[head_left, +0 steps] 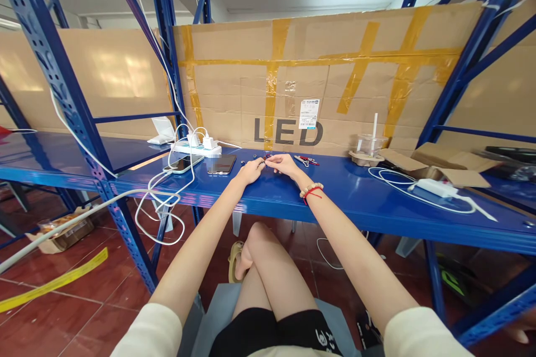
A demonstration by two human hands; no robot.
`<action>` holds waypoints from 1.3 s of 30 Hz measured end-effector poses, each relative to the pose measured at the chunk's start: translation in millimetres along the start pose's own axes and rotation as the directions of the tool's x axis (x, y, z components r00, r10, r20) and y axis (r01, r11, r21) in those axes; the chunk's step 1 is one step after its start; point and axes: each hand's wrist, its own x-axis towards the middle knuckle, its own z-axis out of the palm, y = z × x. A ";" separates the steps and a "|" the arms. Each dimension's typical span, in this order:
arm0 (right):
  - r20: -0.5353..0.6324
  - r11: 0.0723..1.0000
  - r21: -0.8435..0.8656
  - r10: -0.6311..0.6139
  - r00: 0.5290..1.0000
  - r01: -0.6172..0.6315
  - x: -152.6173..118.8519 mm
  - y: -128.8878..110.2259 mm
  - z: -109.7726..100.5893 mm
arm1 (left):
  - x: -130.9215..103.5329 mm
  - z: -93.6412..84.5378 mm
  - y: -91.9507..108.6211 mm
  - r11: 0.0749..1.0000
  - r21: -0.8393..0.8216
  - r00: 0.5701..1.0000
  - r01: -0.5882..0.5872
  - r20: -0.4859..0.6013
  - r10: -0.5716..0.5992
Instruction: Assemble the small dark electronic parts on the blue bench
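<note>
My left hand [252, 170] rests near the back of the blue metal shelf top [285, 198], fingers closed toward the right. Against its fingertips my right hand [283, 164] pinches, thumb and fingers pressed together. Whatever lies between the fingertips is too small to make out. Just behind the hands are a few tiny dark and reddish bits [268, 154]. Right of my right hand lie small pliers-like tools with red handles [309, 161]. A dark phone [221, 164] lies flat to the left of my left hand.
Another phone [184, 164] lies beside a white power strip [196, 148] with plugs and tangled cables. To the right are a lidded plastic cup with a straw [371, 145], an open cardboard box [435, 162] and a white adapter [438, 188]. A taped cardboard panel [234, 95] stands behind.
</note>
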 end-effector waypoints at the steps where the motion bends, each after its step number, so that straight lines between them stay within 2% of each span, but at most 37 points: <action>1: -0.002 1.000 -0.001 0.001 1.000 -0.001 -0.5 -0.6 0.1 | -0.2 0.0 0.3 1.000 0.000 1.000 0.000 0.000 0.000; 26: 0.012 1.000 -0.003 0.006 1.000 -0.006 -4.4 -4.8 -1.1 | 0.4 -0.8 2.2 0.999 0.027 1.000 0.023 0.001 -0.023; 39: 0.016 1.000 -0.002 -0.005 1.000 0.005 -3.5 -3.6 -1.9 | 0.4 -1.6 2.4 0.999 -0.024 1.000 -0.021 -0.007 0.021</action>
